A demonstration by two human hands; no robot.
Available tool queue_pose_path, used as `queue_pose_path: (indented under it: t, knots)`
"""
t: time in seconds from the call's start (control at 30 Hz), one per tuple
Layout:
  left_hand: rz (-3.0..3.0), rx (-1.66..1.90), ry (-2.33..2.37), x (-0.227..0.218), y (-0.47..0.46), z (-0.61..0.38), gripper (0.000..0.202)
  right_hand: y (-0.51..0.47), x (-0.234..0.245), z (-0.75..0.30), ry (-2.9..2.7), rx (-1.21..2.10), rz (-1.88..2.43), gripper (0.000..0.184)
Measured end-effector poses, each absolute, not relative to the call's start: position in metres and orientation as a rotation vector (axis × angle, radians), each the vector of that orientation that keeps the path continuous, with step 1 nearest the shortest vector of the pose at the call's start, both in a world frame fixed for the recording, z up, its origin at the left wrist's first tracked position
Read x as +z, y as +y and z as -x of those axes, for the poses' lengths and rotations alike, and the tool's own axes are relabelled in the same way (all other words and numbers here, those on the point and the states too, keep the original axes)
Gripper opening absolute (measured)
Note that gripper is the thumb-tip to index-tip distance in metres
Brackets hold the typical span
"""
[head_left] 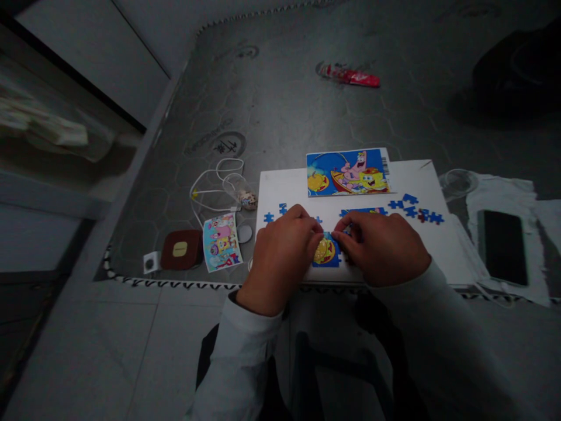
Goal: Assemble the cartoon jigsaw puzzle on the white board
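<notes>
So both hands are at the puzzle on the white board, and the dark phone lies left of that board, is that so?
Not quite: the head view shows the dark phone lying right of the white board, not left. The left hand and right hand are at the puzzle.

Lower centre: left hand (284, 254) and right hand (385, 245) partly cover puzzle section (325, 252). Upper right: dark object (517, 73), cropped by edge.

Left hand (286, 250) and right hand (388, 247) nearly meet at a partly joined puzzle (325, 254) on a white board (283, 185).
</notes>
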State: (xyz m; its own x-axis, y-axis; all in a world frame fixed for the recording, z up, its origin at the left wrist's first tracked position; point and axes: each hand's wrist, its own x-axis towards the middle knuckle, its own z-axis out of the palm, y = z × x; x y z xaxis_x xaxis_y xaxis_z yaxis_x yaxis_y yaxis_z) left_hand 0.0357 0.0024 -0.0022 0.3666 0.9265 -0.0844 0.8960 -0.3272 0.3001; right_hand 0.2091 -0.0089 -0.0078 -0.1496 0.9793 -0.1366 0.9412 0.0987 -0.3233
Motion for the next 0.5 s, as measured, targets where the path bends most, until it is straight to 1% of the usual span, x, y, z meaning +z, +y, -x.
queue_pose_path:
  t: [0.2,0.37,0.5]
  knots:
    - [-2.376,0.120,1.640,0.003,-0.001,-0.034,0.014,-0.010,-0.002,-0.209,-2.262,0.520,1.969,0.014]
    - [-2.371,0.069,1.642,0.005,-0.002,-0.032,0.015,-0.012,0.001,-0.215,-2.199,0.477,1.985,0.011]
    - [-2.402,0.074,1.676,0.008,-0.002,-0.029,0.018,-0.011,0.001,-0.222,-2.172,0.424,1.995,0.013]
